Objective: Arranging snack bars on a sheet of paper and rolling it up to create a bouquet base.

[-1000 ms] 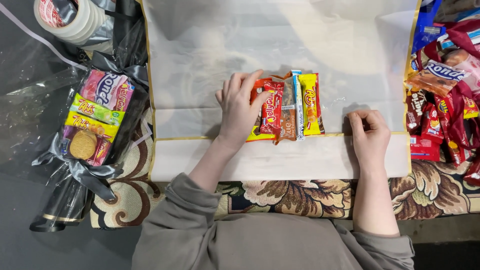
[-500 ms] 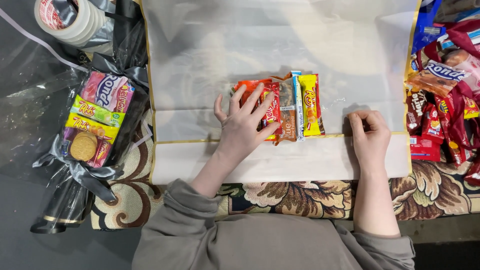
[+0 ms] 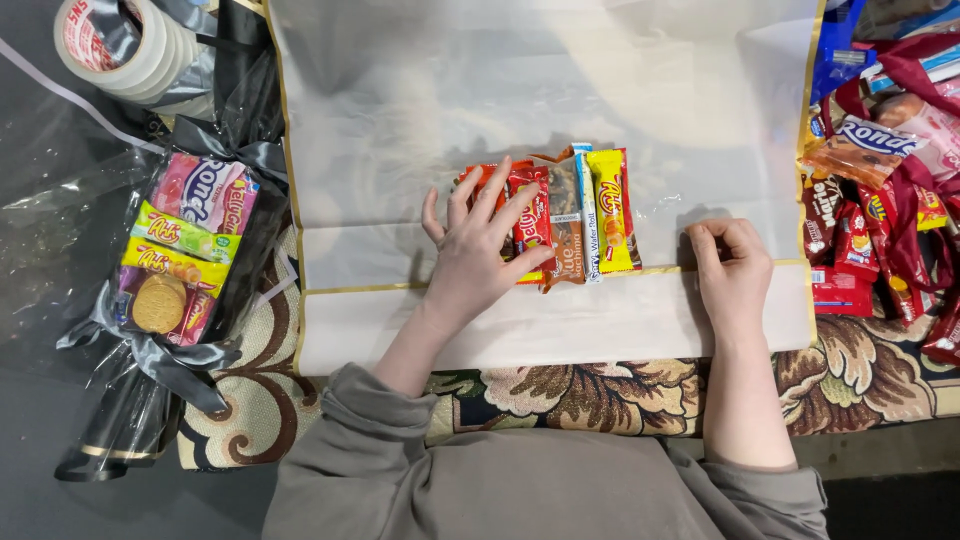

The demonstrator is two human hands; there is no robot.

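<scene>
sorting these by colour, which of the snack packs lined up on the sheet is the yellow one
The yellow pack, at the right end of the row, farthest from the left hand. The packs beside it are red, brown or white and blue.

The surface wears a patterned cloth of cream scrolls and leaves on dark green and brown. A translucent white wrapping sheet with a thin gold edge lies flat across its middle, its near edge folded over. On the left, a finished bundle of snack packets in clear film tied with dark ribbon lies beside rolls of tape. On the right sits a loose heap of snack packets.
</scene>
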